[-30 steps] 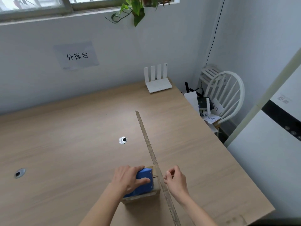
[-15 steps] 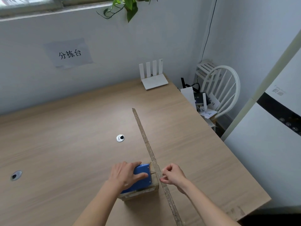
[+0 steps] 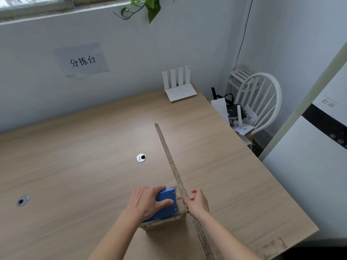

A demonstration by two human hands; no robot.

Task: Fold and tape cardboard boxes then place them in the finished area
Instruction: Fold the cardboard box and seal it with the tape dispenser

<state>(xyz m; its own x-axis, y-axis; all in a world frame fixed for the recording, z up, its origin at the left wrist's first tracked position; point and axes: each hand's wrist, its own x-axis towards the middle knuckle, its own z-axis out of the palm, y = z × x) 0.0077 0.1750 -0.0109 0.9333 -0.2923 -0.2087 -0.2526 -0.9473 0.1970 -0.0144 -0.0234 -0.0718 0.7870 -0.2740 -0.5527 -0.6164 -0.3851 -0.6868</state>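
Observation:
A small brown cardboard box (image 3: 163,222) stands on the wooden table (image 3: 84,156) near its front edge. On top of the box lies a blue tape dispenser (image 3: 167,195). My left hand (image 3: 145,202) grips the dispenser from the left, thumb across its top. My right hand (image 3: 198,202) is at the box's upper right edge, with thumb and forefinger pinched together where the tape leaves the dispenser. The clear tape itself is barely visible.
A long worn tape strip (image 3: 169,154) runs across the table from the box toward the back. Two round cable holes (image 3: 141,158) (image 3: 23,200) sit in the tabletop. A white router (image 3: 180,91) stands at the wall. A white chair (image 3: 262,102) with papers and a white appliance (image 3: 309,166) are to the right.
Both hands stay at the box. My right hand has moved closer to the box's right edge. The view has shifted slightly.

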